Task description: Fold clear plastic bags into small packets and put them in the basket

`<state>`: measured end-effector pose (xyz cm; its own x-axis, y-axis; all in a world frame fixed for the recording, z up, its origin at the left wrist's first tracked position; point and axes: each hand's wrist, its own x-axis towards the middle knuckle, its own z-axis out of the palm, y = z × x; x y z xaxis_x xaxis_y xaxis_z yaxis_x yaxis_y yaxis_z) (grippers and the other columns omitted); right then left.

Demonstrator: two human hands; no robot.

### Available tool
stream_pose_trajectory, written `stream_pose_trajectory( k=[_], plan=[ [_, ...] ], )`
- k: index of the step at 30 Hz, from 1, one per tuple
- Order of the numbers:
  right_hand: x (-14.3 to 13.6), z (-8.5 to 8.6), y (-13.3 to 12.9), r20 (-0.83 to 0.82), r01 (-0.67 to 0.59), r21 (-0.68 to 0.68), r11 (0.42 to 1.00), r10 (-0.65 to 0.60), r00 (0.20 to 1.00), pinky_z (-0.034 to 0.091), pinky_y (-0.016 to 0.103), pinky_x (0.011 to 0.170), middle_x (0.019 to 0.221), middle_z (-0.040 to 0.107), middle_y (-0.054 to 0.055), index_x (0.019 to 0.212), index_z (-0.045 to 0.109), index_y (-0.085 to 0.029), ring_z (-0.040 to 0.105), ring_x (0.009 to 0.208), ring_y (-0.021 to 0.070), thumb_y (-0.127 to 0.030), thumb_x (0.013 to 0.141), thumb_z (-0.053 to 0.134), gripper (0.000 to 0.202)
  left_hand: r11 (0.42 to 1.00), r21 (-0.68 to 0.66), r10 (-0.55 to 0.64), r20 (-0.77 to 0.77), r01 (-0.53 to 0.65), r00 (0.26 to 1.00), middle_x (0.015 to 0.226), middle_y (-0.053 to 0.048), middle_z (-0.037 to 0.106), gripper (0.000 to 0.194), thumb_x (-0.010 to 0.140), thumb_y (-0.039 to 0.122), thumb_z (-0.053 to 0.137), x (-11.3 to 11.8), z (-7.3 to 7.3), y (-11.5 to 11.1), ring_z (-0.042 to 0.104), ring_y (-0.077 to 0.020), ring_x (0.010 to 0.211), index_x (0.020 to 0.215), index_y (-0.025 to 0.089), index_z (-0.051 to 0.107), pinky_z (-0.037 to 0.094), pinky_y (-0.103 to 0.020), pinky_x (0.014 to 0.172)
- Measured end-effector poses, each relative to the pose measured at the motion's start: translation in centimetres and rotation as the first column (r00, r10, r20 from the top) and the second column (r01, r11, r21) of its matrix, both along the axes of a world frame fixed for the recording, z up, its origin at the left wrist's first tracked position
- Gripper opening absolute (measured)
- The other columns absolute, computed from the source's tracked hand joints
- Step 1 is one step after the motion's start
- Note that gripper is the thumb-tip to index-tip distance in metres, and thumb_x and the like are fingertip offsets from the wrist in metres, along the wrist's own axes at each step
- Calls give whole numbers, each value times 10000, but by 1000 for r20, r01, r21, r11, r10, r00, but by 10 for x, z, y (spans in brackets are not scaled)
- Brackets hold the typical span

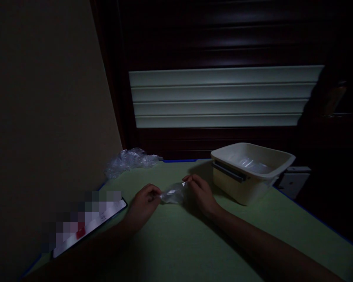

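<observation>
Clear plastic piece [174,194] stretched between both hands at the green table [176,243], left of the cream tub [232,190]. Left hand [144,204] has fingertips pinched tight on one end, right hand [202,195] pinches the other. Can't tell if it's touching the table tbh.

Free tabletop [188,246] at near centre, cream bin [235,191] blocking right, lit device [97,222] left

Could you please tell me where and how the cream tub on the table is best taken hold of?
Likely by the dark grey bar on the near-left wall of the cream tub, coming from the person's side: the bar runs along just below the rim, and that wall faces the right hand.
</observation>
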<state>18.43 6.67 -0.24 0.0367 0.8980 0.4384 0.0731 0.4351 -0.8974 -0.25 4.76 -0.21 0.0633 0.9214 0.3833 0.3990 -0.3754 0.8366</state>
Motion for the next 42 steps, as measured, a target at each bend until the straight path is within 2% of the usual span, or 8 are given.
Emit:
stream_pose_trajectory(
  k=[5,11,17,23,28,33,37,42],
  plan=[
    [-5,0,1,-179,80,-116,990,-100,979,351,242,470,524,438,-48,587,430,-214,422,488,127,-355,702,442,182,999,49,2,3,-2,1000,626,37,492,47,578,145,467,0,2,-2,509,-122,578,556,182,484,393,-207,545],
    [0,-3,7,-251,207,-173,963,-246,936,314,237,457,521,413,-61,597,450,-203,374,481,111,-485,672,531,303,997,77,20,12,-21,1000,634,37,468,96,569,93,445,-2,0,1,476,-122,571,551,182,475,363,-208,527],
    [5,-8,11,-242,286,-147,947,-314,918,318,242,502,533,404,-59,583,443,-205,370,524,117,-525,681,542,349,986,142,74,65,-83,995,821,-3,505,104,580,85,441,-5,2,1,518,-172,841,555,186,441,413,-255,700],
    [1,-5,8,-196,165,-103,981,-183,963,315,241,469,541,438,-34,606,465,-201,391,506,125,-605,727,465,421,990,121,65,70,-73,995,1028,-43,509,87,699,216,475,-2,5,-6,518,-212,954,775,199,515,440,-298,745],
    [-8,1,-4,-117,20,-59,998,-26,993,320,232,482,564,452,-31,603,502,-187,403,535,118,-609,692,545,433,998,21,-57,-15,57,998,1029,-46,593,340,702,364,616,8,3,-16,567,-214,878,1000,213,555,449,-308,758],
    [-16,6,-14,-55,-168,-77,983,164,985,345,234,478,542,444,-42,589,501,-188,409,510,108,-610,686,547,436,987,-55,-157,-64,154,986,679,10,627,110,700,286,612,8,0,-13,578,-169,658,738,186,635,434,-240,609],
    [-17,4,-15,-64,-234,-120,965,228,972,396,239,505,670,516,-34,862,519,-195,476,557,114,-542,675,595,401,996,-65,-62,9,63,998,677,17,604,124,718,301,558,6,2,-8,579,-162,660,712,179,576,430,-231,594],
    [-18,-6,-13,-55,-269,-165,949,264,963,444,265,589,816,573,2,1045,478,-207,554,671,140,-291,508,770,617,994,-109,32,104,-20,994,652,14,593,192,723,374,537,4,5,-3,586,-159,611,711,184,522,431,-220,523]
  ],
)
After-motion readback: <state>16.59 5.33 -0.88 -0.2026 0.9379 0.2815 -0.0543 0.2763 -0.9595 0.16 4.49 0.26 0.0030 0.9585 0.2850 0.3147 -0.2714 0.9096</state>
